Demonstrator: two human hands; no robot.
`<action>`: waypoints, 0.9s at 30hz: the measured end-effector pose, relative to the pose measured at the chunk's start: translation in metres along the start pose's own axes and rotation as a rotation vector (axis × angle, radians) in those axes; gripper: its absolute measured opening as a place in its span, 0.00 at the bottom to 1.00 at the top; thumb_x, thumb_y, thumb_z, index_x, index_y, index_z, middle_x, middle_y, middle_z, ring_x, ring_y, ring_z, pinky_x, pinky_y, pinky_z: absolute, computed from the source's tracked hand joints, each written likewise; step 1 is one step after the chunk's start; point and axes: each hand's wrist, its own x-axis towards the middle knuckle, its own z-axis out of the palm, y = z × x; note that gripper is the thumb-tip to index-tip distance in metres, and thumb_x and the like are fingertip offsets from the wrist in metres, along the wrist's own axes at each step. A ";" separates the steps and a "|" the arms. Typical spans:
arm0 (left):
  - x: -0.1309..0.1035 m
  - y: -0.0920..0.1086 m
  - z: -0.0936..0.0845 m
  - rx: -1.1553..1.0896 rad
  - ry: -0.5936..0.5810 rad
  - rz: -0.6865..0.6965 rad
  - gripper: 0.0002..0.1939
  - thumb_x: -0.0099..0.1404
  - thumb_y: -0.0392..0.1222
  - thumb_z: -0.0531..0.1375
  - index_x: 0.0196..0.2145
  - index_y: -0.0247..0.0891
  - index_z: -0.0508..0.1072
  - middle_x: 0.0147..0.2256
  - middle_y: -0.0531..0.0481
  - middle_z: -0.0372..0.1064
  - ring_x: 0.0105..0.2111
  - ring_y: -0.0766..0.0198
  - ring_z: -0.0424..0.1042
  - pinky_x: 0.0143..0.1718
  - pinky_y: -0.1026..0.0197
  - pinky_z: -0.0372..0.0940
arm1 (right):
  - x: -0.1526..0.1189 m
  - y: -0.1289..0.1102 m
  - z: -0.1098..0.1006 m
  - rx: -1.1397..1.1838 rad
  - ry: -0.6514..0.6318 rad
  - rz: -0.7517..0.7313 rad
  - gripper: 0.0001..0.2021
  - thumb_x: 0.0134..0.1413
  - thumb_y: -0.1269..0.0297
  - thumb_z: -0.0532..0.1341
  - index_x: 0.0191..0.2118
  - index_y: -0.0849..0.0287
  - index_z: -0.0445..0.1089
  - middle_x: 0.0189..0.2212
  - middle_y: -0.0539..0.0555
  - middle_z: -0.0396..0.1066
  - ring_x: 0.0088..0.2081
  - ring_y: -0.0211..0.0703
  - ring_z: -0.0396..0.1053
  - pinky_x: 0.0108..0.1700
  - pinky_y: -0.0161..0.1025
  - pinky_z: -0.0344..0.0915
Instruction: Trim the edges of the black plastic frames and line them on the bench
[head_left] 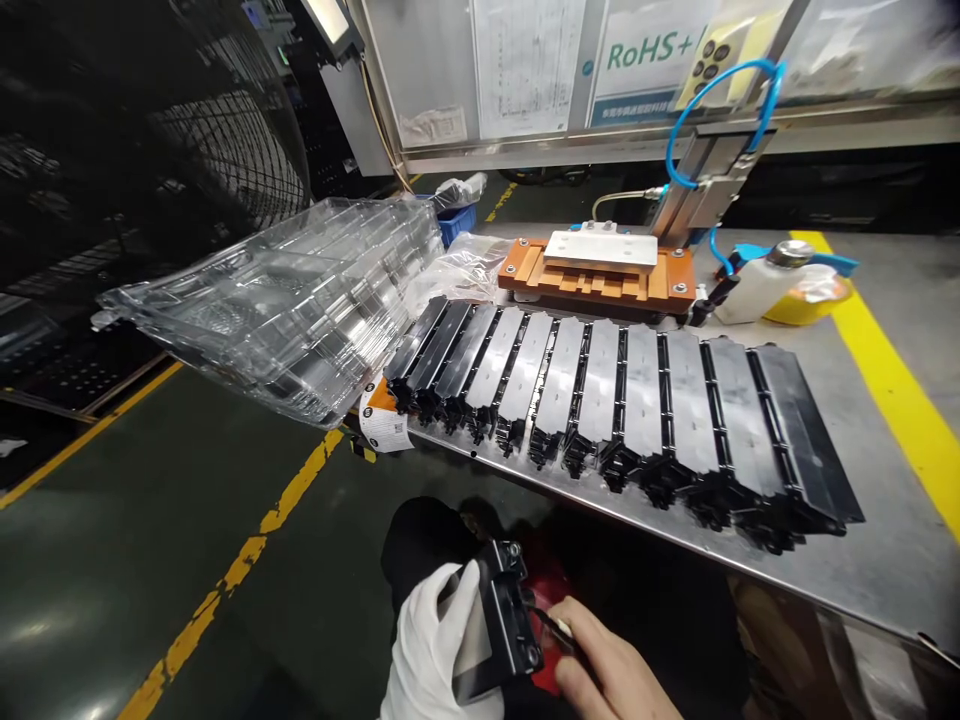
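In a white glove, my left hand [433,640] is closed around a black plastic housing [504,610], held tilted above my lap, below the bench edge. A grey flat face shows under the thumb. My bare right hand [611,665] pinches a thin dark tool [553,628] whose tip reaches the housing's right side; its exact kind is partly hidden by the fingers. On the bench in front stands a row of several long black parts [592,385] with shiny flat tops, side by side.
Behind the row sits an orange-brown fixture [675,280] with a metal press block [600,250] and blue air hoses [679,130]. A white bottle [757,285] stands to its right. Clear plastic trays [277,290] overhang the bench's left end. A large fan [225,110] is far left.
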 end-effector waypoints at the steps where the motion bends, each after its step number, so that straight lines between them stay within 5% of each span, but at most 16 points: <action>1: 0.000 0.001 0.001 0.002 0.000 -0.007 0.46 0.52 0.34 0.56 0.68 0.45 0.46 0.55 0.38 0.56 0.50 0.48 0.66 0.47 0.46 0.69 | 0.002 0.002 0.002 -0.019 0.013 -0.022 0.25 0.64 0.38 0.43 0.36 0.52 0.65 0.29 0.48 0.69 0.29 0.39 0.70 0.32 0.33 0.67; 8: 0.000 -0.005 0.001 0.064 -0.019 0.000 0.43 0.54 0.36 0.56 0.67 0.43 0.49 0.54 0.38 0.58 0.49 0.48 0.68 0.47 0.47 0.70 | 0.006 0.011 0.008 -0.362 0.284 -0.313 0.24 0.64 0.46 0.53 0.20 0.55 0.61 0.16 0.46 0.63 0.18 0.36 0.63 0.21 0.33 0.58; 13: 0.011 -0.024 -0.009 0.186 -0.122 0.071 0.46 0.48 0.31 0.58 0.65 0.46 0.54 0.53 0.40 0.60 0.49 0.47 0.68 0.48 0.44 0.69 | 0.005 0.015 0.006 0.110 0.065 0.147 0.17 0.68 0.50 0.47 0.43 0.50 0.69 0.36 0.50 0.76 0.37 0.42 0.75 0.40 0.34 0.69; 18: 0.031 -0.033 -0.017 0.327 -0.331 0.174 0.44 0.49 0.24 0.55 0.63 0.49 0.58 0.49 0.39 0.67 0.45 0.46 0.71 0.45 0.42 0.68 | 0.011 0.023 0.024 0.385 -0.219 0.417 0.23 0.65 0.42 0.47 0.40 0.55 0.69 0.24 0.49 0.75 0.20 0.38 0.71 0.25 0.33 0.65; 27: 0.048 -0.026 -0.027 0.420 -0.505 0.226 0.45 0.48 0.22 0.53 0.62 0.52 0.62 0.51 0.38 0.70 0.47 0.45 0.72 0.46 0.42 0.67 | 0.013 0.041 0.060 0.489 -0.139 0.540 0.25 0.60 0.40 0.51 0.44 0.59 0.69 0.16 0.47 0.73 0.11 0.34 0.63 0.15 0.29 0.53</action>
